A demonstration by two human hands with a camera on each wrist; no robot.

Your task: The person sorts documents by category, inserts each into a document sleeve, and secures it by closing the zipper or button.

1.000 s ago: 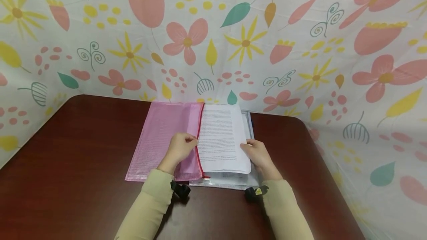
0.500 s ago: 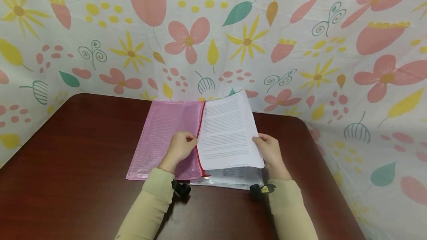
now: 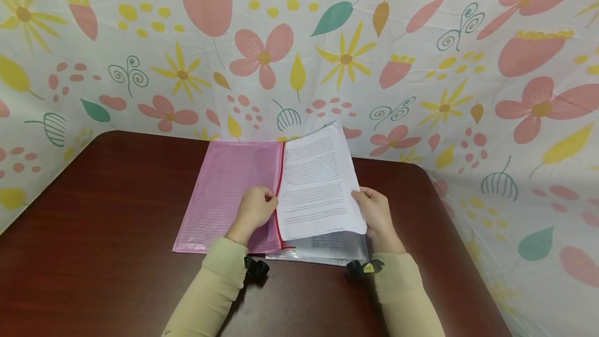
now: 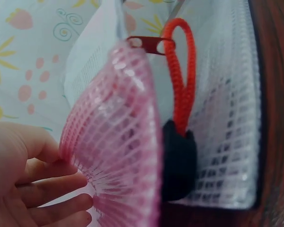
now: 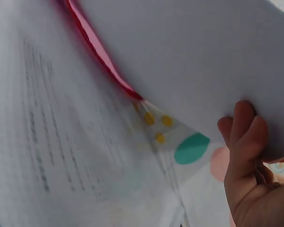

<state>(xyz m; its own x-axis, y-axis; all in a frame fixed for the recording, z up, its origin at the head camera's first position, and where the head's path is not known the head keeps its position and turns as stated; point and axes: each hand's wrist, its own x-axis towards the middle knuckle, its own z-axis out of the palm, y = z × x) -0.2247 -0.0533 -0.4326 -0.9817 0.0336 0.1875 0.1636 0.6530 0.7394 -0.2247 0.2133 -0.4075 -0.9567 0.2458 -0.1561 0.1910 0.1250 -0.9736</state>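
Note:
A pink mesh zipper pouch (image 3: 222, 181) lies on the table, its opening facing right along a red zipper edge. My left hand (image 3: 254, 208) pinches that edge near its middle; in the left wrist view the pouch wall (image 4: 118, 142) is bent up between thumb and fingers. A stack of printed paper (image 3: 318, 183) reaches to the red edge, its far right corner raised. My right hand (image 3: 376, 215) grips the stack's right edge, fingers under the sheets in the right wrist view. Whether the left side of the paper is inside the pink pouch is hidden.
Beneath the paper lies a clear mesh pouch (image 3: 327, 249) with a printed sheet showing through. A red cord pull (image 4: 182, 80) hangs at the zipper end. Behind the dark wooden table (image 3: 107, 196) stands a flower-patterned cloth (image 3: 299, 56).
The right hand has moved right and slightly away, drawing the paper along and lifting it off the clear pouch. It has eased slightly back left since. The left hand keeps its pinch.

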